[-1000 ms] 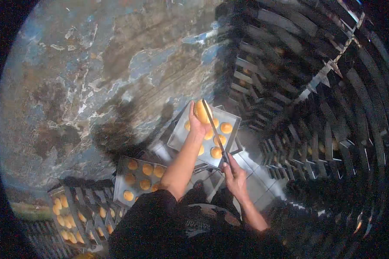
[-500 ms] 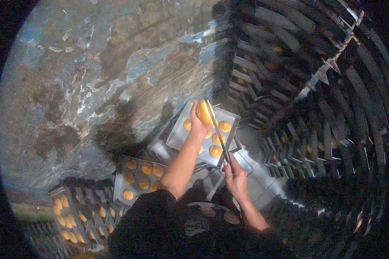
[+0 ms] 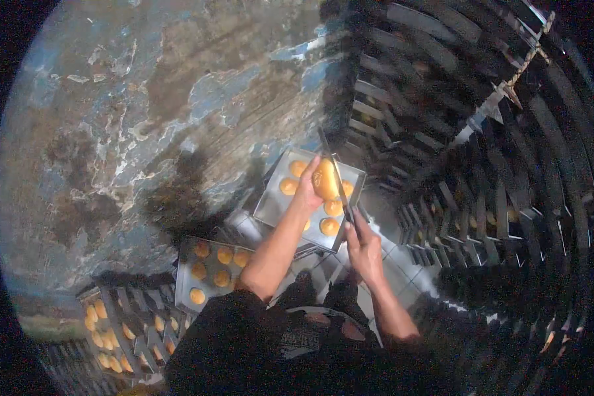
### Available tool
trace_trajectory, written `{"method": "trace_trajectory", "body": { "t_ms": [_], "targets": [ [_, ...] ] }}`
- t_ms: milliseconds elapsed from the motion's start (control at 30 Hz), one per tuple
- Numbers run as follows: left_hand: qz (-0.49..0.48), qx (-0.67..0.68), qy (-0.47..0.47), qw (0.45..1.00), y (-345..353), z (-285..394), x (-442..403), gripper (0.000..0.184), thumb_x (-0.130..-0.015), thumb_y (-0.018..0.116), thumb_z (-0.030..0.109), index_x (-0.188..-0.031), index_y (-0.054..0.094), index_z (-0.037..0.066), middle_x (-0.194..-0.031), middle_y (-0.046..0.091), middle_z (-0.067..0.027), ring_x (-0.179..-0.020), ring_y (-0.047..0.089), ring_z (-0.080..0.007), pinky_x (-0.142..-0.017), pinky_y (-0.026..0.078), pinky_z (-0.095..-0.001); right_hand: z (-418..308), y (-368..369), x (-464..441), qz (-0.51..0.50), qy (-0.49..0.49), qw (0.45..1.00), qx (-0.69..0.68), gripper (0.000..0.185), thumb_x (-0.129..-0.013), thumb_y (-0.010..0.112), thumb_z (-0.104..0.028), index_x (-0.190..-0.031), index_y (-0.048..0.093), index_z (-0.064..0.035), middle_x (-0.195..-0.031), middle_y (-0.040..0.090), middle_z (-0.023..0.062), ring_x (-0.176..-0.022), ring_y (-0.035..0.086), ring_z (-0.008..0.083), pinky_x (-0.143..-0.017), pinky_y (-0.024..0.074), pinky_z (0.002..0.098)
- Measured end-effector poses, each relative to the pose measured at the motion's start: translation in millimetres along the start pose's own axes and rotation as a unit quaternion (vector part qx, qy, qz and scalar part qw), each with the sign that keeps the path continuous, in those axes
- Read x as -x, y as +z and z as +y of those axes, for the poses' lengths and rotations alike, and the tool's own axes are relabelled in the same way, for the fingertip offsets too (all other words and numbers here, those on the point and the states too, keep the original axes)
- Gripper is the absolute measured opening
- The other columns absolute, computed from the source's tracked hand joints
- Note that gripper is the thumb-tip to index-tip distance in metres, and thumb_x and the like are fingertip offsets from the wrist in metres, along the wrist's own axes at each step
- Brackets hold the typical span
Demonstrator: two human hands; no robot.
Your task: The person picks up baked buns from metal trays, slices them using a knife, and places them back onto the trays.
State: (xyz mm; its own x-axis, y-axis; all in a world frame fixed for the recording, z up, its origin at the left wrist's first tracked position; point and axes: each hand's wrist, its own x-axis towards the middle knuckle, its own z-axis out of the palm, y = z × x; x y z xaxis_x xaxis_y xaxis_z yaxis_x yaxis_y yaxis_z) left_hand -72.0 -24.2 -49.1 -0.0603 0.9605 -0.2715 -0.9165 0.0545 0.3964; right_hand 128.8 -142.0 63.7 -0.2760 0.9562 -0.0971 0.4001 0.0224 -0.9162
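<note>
A golden round bun (image 3: 326, 181) is in my left hand (image 3: 307, 193), raised above a metal tray (image 3: 268, 206). My right hand (image 3: 365, 253) grips the dark handle of a long knife (image 3: 342, 189). Its narrow blade points away from me and lies along the bun's right side; whether it has entered the crust I cannot tell. Several more buns sit on the tray below, among them one (image 3: 329, 227) near its front edge. My left hand and the raised bun hide part of the tray.
To the left, a second tray (image 3: 183, 277) carries several buns. A rack (image 3: 120, 317) with more buns stands at the lower left. Tall dark slatted racks (image 3: 442, 224) line the right side. A worn wall (image 3: 165, 105) with peeling paint rises on the left; light floor tiles (image 3: 397, 267) show below.
My left hand and the bun have shifted slightly right and down. The knife has slid forward along the bun, so its tip now reaches past it. My right hand has moved slightly right and forward.
</note>
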Motion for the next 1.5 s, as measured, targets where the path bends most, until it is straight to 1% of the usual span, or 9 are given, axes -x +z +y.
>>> {"method": "trace_trajectory", "body": {
  "t_ms": [500,633,767,833,1000,1067,1133,1200,1500],
  "targets": [
    [-0.053,-0.12,0.035,0.991,16,18,18,0.024,-0.086,0.075,0.028,-0.097,0.064,0.01,-0.086,0.066,-0.0023,-0.078,0.066,-0.0167,-0.071,0.057,-0.0344,-12,-13,-2,-0.061,0.035,0.997,0.032,0.045,-0.102,0.053,-0.023,-0.141,0.05,-0.001,-0.099,0.07,0.0274,-0.092,0.073,0.034,-0.081,0.054,0.0429],
    [-0.037,-0.141,0.075,0.987,6,41,15,0.02,-0.086,0.075,0.027,-0.092,0.064,0.01,-0.084,0.065,-0.0022,-0.075,0.065,-0.0166,-0.07,0.056,-0.0341,10,-20,45,-0.022,-0.084,0.992,0.096,0.044,-0.101,0.054,-0.021,-0.142,0.052,-0.0054,-0.081,0.068,0.0116,-0.074,0.064,0.0158,-0.07,0.052,0.0328],
    [-0.046,-0.177,0.045,0.982,-4,25,17,0.02,-0.086,0.075,0.026,-0.09,0.064,0.01,-0.083,0.065,-0.002,-0.075,0.066,-0.0164,-0.069,0.056,-0.0343,4,-16,35,-0.051,0.023,0.998,0.036,0.043,-0.101,0.055,-0.021,-0.14,0.053,-0.0052,-0.082,0.068,0.0137,-0.075,0.065,0.0182,-0.07,0.0517,0.0343],
    [-0.025,-0.156,0.009,0.987,11,8,27,0.02,-0.086,0.075,0.025,-0.092,0.065,0.009,-0.086,0.067,-0.003,-0.076,0.067,-0.0165,-0.069,0.056,-0.0341,9,-6,3,-0.041,-0.017,0.998,0.041,0.044,-0.099,0.055,-0.02,-0.139,0.053,-0.0015,-0.108,0.068,0.0293,-0.103,0.067,0.0446,-0.086,0.0531,0.0455],
    [-0.064,-0.165,0.032,0.984,-19,24,2,0.028,-0.088,0.073,0.028,-0.105,0.066,0.007,-0.095,0.07,-0.0057,-0.085,0.069,-0.02,-0.076,0.059,-0.0386,-3,-24,21,-0.076,0.05,0.994,0.06,0.043,-0.098,0.056,-0.021,-0.138,0.054,-0.0026,-0.111,0.066,0.0299,-0.105,0.067,0.0433,-0.087,0.0531,0.0445],
    [-0.062,-0.185,0.054,0.979,-21,31,5,0.028,-0.088,0.073,0.029,-0.104,0.066,0.007,-0.095,0.07,-0.0058,-0.086,0.069,-0.0198,-0.076,0.059,-0.0385,21,-28,47,-0.057,-0.033,0.994,0.092,0.04,-0.101,0.054,-0.022,-0.137,0.056,-0.0028,-0.076,0.065,0.0131,-0.073,0.064,0.0162,-0.07,0.0518,0.0348],
    [-0.042,-0.158,0.04,0.986,-8,30,14,0.025,-0.087,0.074,0.026,-0.1,0.066,0.006,-0.089,0.069,-0.0055,-0.074,0.068,-0.018,-0.064,0.058,-0.0342,23,-24,47,-0.056,-0.044,0.995,0.064,0.041,-0.102,0.054,-0.024,-0.137,0.056,-0.0031,-0.073,0.063,0.0122,-0.073,0.064,0.0151,-0.07,0.0522,0.0344],
    [-0.03,-0.142,0.023,0.989,-1,10,21,0.025,-0.087,0.074,0.026,-0.1,0.066,0.006,-0.089,0.069,-0.0052,-0.075,0.068,-0.0179,-0.065,0.058,-0.034,14,-19,30,-0.084,0.061,0.993,0.056,0.042,-0.099,0.055,-0.02,-0.138,0.055,-0.0036,-0.106,0.067,0.0296,-0.102,0.07,0.0385,-0.084,0.0534,0.0443],
    [-0.013,-0.093,0.014,0.995,-23,17,9,0.028,-0.09,0.073,0.034,-0.103,0.067,0.01,-0.091,0.07,-0.0048,-0.081,0.068,-0.0184,-0.075,0.058,-0.0365,36,-15,42,-0.056,-0.025,0.994,0.085,0.04,-0.099,0.056,-0.019,-0.137,0.056,-0.0045,-0.09,0.068,0.0239,-0.084,0.069,0.0303,-0.077,0.0534,0.0411]
  ]
}}
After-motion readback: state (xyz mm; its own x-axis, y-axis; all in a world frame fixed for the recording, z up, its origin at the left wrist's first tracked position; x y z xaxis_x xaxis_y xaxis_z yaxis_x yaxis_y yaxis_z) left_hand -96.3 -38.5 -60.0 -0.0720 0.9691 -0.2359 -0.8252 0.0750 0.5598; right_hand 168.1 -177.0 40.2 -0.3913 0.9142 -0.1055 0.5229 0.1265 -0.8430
